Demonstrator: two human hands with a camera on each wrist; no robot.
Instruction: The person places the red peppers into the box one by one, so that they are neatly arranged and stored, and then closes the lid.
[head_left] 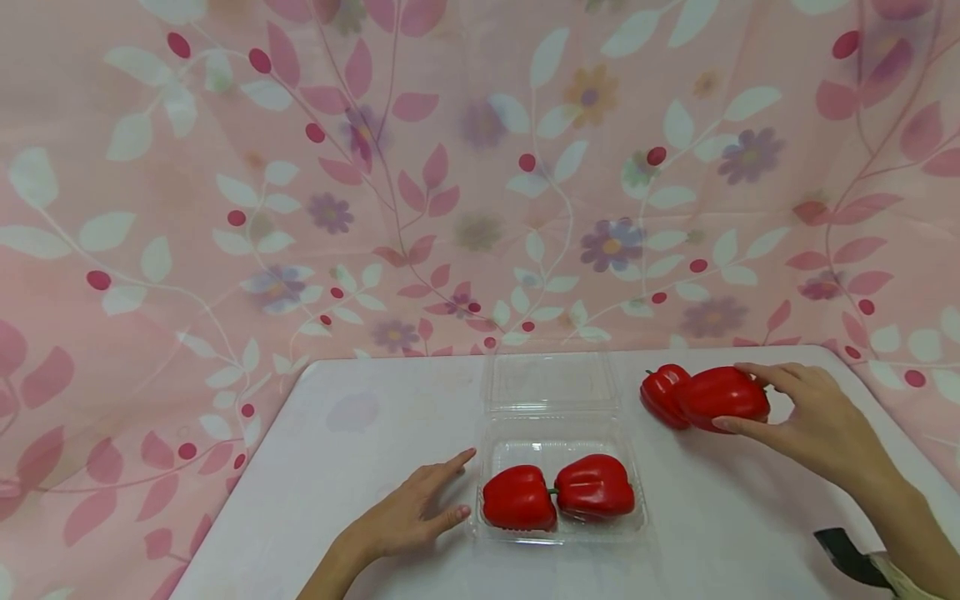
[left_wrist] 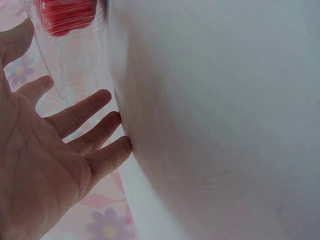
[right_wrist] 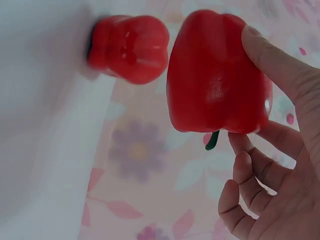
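Note:
My right hand (head_left: 813,421) grips a red bell pepper (head_left: 722,398) between thumb and fingers at the right of the head view. In the right wrist view this pepper (right_wrist: 217,75) is held off the table, its green stem pointing down. Another red bell pepper (head_left: 664,395) lies on the table just beyond it. Two more red bell peppers (head_left: 519,498) (head_left: 595,486) sit side by side in the front half of a clear plastic clamshell box (head_left: 558,540). My left hand (head_left: 408,510), fingers spread, is beside the box's left wall and holds nothing.
The box's lid (head_left: 551,383) lies folded back, away from me. Everything stands on a white table (head_left: 360,442) with rounded far corners. A pink floral cloth (head_left: 450,167) hangs behind it. A dark strap (head_left: 847,558) shows near my right wrist.

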